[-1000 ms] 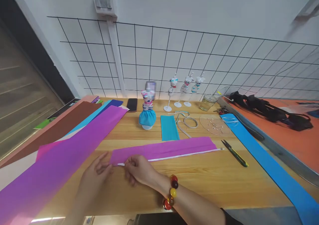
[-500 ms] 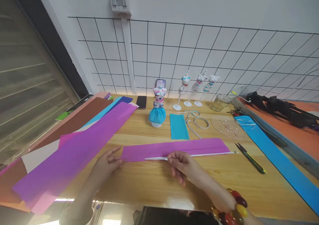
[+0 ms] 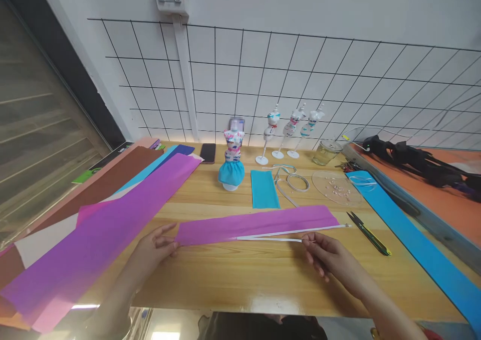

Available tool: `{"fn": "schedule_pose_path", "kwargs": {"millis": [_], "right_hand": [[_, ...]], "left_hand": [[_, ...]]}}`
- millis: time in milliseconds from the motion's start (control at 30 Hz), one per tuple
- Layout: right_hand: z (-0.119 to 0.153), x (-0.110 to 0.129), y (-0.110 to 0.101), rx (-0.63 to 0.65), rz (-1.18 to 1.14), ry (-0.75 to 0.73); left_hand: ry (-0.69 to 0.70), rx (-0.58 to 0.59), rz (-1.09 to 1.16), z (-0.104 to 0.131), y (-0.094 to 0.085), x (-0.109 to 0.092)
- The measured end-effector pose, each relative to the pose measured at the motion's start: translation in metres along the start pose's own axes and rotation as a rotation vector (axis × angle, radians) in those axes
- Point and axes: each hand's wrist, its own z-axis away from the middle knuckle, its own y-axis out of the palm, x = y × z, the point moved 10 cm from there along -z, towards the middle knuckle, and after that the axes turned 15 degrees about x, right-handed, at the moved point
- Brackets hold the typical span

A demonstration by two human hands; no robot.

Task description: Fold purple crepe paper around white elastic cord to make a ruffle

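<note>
bare tabletop point(image 3: 225, 285) runs in front of the purple strip point(image 3: 255, 223), a wide low path between the left hand point(image 3: 158, 244) and the right hand point(image 3: 328, 253). the white strip point(image 3: 270, 239), stretched from the purple strip's near edge to the right hand, bars crossing there. clippers point(image 3: 370, 233) lie to the right, the blue band point(image 3: 409, 239) past them; behind, the teal cloth point(image 3: 265, 189) lies flat and the skirted mannequin point(image 3: 232, 167) stands in the way.

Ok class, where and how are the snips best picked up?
Probably by the handles, coming from the near right with the right hand. The snips lie flat and slanted on the table, handles toward the person, blades pointing away and left.
</note>
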Motion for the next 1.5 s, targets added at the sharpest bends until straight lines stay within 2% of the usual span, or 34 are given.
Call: {"fn": "schedule_pose_path", "kwargs": {"millis": [67,267,367,500,700,767,800,867,900,967,1033,1133,1233,1333,1500], "right_hand": [[0.004,-0.008,-0.019,-0.069,0.075,0.016],[0.023,-0.025,-0.091,-0.344,0.429,0.038],[0.034,-0.027,-0.116,-0.444,0.610,0.079],[0.044,-0.028,-0.126,-0.537,0.785,0.145],[0.046,-0.035,-0.118,-0.567,0.917,0.209],[0.047,-0.026,-0.108,-0.610,0.947,0.131],[0.048,-0.015,-0.099,-0.644,0.971,0.044],[0.051,0.014,-0.070,-0.691,1.016,-0.212],[0.052,0.029,-0.050,-0.673,1.028,-0.354],[0.046,0.055,-0.007,-0.541,1.027,-0.571],[0.029,0.072,0.040,-0.301,1.021,-0.660],[0.003,0.089,0.094,-0.081,1.028,-0.683],[-0.022,0.094,0.128,0.058,1.002,-0.653],[-0.035,0.091,0.147,0.129,0.988,-0.649],[-0.043,0.081,0.159,0.171,0.995,-0.660]], "left_hand": [[0.004,-0.022,-0.006,0.000,-0.002,-0.001],[-0.033,0.018,-0.087,-0.002,-0.001,-0.001],[-0.054,0.023,-0.127,-0.002,-0.002,0.000],[-0.055,0.015,-0.152,-0.005,-0.004,0.002],[-0.055,0.010,-0.130,-0.007,-0.004,0.005],[-0.054,-0.010,-0.123,-0.005,-0.005,0.007],[-0.048,-0.017,-0.122,-0.004,-0.006,0.007],[-0.032,-0.026,-0.121,-0.002,-0.005,0.006],[-0.026,-0.019,-0.121,-0.001,-0.004,0.005],[-0.024,-0.004,-0.120,0.000,-0.001,0.004],[-0.029,0.000,-0.115,0.003,0.001,0.001],[-0.018,-0.027,-0.111,0.007,0.000,-0.004],[-0.017,-0.036,-0.102,0.008,0.000,-0.004],[-0.048,-0.019,-0.107,0.005,0.001,0.003],[-0.044,0.007,-0.102,0.001,0.001,0.008]]}}
